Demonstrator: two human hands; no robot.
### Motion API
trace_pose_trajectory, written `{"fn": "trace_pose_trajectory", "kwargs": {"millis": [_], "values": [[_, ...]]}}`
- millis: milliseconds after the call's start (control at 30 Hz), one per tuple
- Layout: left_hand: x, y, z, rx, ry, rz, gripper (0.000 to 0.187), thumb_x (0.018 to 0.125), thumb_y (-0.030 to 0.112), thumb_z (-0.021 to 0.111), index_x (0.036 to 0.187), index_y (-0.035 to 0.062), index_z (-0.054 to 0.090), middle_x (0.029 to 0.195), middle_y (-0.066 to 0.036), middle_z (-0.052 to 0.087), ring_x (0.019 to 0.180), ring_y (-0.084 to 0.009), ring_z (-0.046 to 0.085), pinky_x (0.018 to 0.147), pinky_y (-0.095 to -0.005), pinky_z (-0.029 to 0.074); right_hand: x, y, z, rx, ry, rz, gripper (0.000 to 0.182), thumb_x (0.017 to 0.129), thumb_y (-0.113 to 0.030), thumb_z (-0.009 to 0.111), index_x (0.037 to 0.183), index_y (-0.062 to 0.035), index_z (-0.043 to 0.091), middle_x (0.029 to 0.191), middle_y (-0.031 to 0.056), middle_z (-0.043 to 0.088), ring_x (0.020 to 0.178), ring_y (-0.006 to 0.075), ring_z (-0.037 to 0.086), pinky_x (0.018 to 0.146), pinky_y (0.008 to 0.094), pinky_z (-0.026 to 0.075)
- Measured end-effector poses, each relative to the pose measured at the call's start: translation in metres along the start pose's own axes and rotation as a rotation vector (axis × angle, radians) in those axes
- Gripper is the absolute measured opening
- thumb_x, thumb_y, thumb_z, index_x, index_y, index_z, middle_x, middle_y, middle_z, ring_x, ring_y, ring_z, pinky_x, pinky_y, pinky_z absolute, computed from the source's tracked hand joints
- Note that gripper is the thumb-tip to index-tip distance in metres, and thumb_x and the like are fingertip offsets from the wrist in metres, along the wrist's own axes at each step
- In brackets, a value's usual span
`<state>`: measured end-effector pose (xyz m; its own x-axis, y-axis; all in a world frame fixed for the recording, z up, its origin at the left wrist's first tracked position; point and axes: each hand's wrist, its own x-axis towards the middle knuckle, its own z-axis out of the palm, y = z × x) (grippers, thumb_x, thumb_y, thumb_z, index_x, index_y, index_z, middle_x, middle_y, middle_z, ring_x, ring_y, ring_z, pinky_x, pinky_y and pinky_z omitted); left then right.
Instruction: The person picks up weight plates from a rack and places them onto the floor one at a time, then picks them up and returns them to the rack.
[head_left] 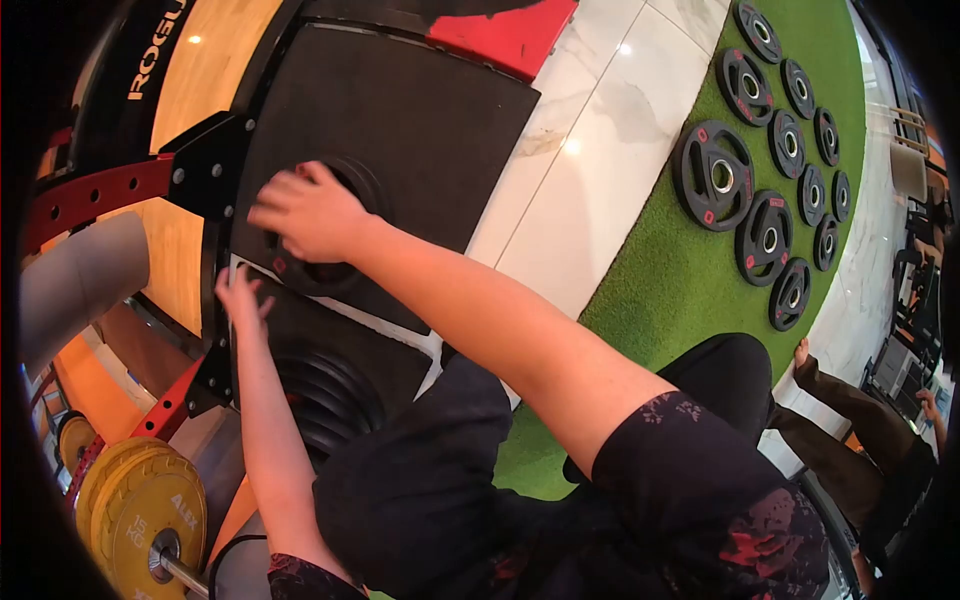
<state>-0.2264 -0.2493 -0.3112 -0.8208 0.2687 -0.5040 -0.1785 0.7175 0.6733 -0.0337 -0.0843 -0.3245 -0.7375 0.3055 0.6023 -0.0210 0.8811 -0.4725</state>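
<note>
My right hand (pixel 310 212) hovers over a black weight plate (pixel 365 188) lying on the dark floor mat. Its fingers are apart and slightly blurred, with nothing seen in them, and it hides much of the plate. Closer to the rack's side, my left hand (pixel 243 297) is open, fingers spread, near the plate's lower left edge and the white strip between the mats. Below it, beside my left forearm, a stack of black weight plates (pixel 325 400) sits on the second mat, partly covered by my leg.
Several black plates with red marks (pixel 715 177) lie on green turf (pixel 640 260) to the right. A red and black rack (pixel 205 165) stands at left, with yellow plates (pixel 150 510) on a bar below. Another person's legs (pixel 840 430) show at far right.
</note>
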Motion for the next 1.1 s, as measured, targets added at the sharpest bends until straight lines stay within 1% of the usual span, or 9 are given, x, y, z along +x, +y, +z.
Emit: {"fn": "trace_pose_trajectory", "kwargs": {"millis": [67, 133, 233, 333, 533, 600, 700, 767, 1100], "values": [[0.005, -0.011, 0.02, 0.091, -0.181, -0.099, 0.089, 0.09, 0.053, 0.069, 0.158, 0.0184, 0.022, 0.154, -0.015, 0.037, 0.135, -0.037, 0.046, 0.092, -0.0682, 0.047, -0.005, 0.001, -0.024, -0.113, 0.065, 0.727, 0.055, 0.079, -0.026, 0.075, 0.129, -0.0161, 0.055, 0.124, 0.0075, 0.053, 0.122, 0.0312, 0.05, 0.094, 0.0505, 0.044], [0.003, -0.009, 0.042, 0.124, -0.236, -0.127, 0.094, 0.09, 0.05, 0.07, 0.16, 0.016, 0.016, 0.157, -0.019, 0.034, 0.136, -0.0417, 0.044, 0.095, -0.0683, 0.047, -0.024, 0.01, -0.037, -0.062, -0.128, 1.13, 0.059, 0.088, -0.03, 0.072, 0.134, -0.0055, 0.046, 0.132, 0.0135, 0.047, 0.123, 0.0346, 0.05, 0.094, 0.0527, 0.047], [-0.011, 0.004, 0.062, 0.1, -0.264, -0.139, 0.096, 0.09, 0.043, 0.072, 0.161, 0.0146, 0.012, 0.157, -0.019, 0.033, 0.137, -0.0405, 0.043, 0.096, -0.0674, 0.047, -0.05, 0.036, -0.021, 0.108, -0.359, 1.214, 0.056, 0.092, -0.034, 0.069, 0.132, -0.0024, 0.047, 0.126, 0.0203, 0.052, 0.114, 0.0394, 0.062, 0.093, 0.0512, 0.055], [-0.012, -0.009, 0.048, 0.108, -0.347, -0.119, 0.101, 0.089, 0.032, 0.075, 0.162, 0.015, 0.008, 0.156, -0.018, 0.035, 0.138, -0.0384, 0.042, 0.096, -0.0668, 0.046, -0.049, 0.034, -0.006, 0.102, -0.285, 1.229, 0.044, 0.093, -0.028, 0.066, 0.125, -0.0024, 0.05, 0.12, 0.0213, 0.056, 0.1, 0.0394, 0.069, 0.087, 0.0469, 0.058], [-0.029, -0.003, 0.045, 0.18, -0.412, -0.078, 0.103, 0.084, 0.011, 0.077, 0.161, 0.0174, 0.009, 0.15, -0.014, 0.043, 0.13, -0.0331, 0.051, 0.093, -0.0613, 0.048, -0.05, 0.042, 0.017, -0.027, -0.354, 1.115, 0.032, 0.095, -0.017, 0.059, 0.122, 0.0003, 0.052, 0.119, 0.0199, 0.058, 0.098, 0.0361, 0.07, 0.084, 0.0417, 0.059], [-0.028, -0.012, 0.052, 0.286, -0.282, 0.025, 0.102, 0.078, 0.006, 0.08, 0.159, 0.0133, 0.018, 0.147, -0.015, 0.046, 0.125, -0.0334, 0.056, 0.09, -0.0593, 0.051, -0.048, 0.039, 0.019, -0.069, -0.37, 1.044, 0.031, 0.095, -0.016, 0.059, 0.12, 0.0013, 0.057, 0.118, 0.0203, 0.058, 0.097, 0.035, 0.07, 0.082, 0.0421, 0.06], [0.011, -0.05, 0.054, 0.398, -0.179, 0.141, 0.094, 0.071, 0.007, 0.084, 0.151, 0.0036, 0.033, 0.14, -0.017, 0.054, 0.12, -0.0321, 0.06, 0.092, -0.0516, 0.053, -0.043, 0.034, 0.01, -0.071, -0.384, 1.094, 0.03, 0.094, -0.015, 0.059, 0.119, 0.0022, 0.059, 0.118, 0.02, 0.059, 0.096, 0.0335, 0.07, 0.083, 0.0416, 0.06], [0.03, -0.066, 0.052, 0.58, -0.073, 0.315, 0.069, 0.065, 0.011, 0.087, 0.126, -0.0056, 0.058, 0.117, -0.018, 0.069, 0.109, -0.0279, 0.067, 0.097, -0.0377, 0.053, -0.046, 0.034, 0.013, 0.028, -0.296, 1.243, 0.03, 0.094, -0.014, 0.058, 0.119, 0.0026, 0.06, 0.117, 0.0206, 0.059, 0.097, 0.0329, 0.071, 0.082, 0.0405, 0.06], [-0.046, -0.05, 0.076, 0.824, 0.023, 0.46, 0.08, 0.07, 0.014, 0.083, 0.138, -0.0086, 0.049, 0.129, -0.027, 0.06, 0.122, -0.0391, 0.058, 0.108, -0.0447, 0.044, -0.108, 0.009, -0.03, 0.105, -0.203, 1.282, 0.026, 0.093, -0.008, 0.057, 0.113, 0.0087, 0.055, 0.114, 0.0232, 0.056, 0.089, 0.0318, 0.074, 0.075, 0.0365, 0.062]]}}
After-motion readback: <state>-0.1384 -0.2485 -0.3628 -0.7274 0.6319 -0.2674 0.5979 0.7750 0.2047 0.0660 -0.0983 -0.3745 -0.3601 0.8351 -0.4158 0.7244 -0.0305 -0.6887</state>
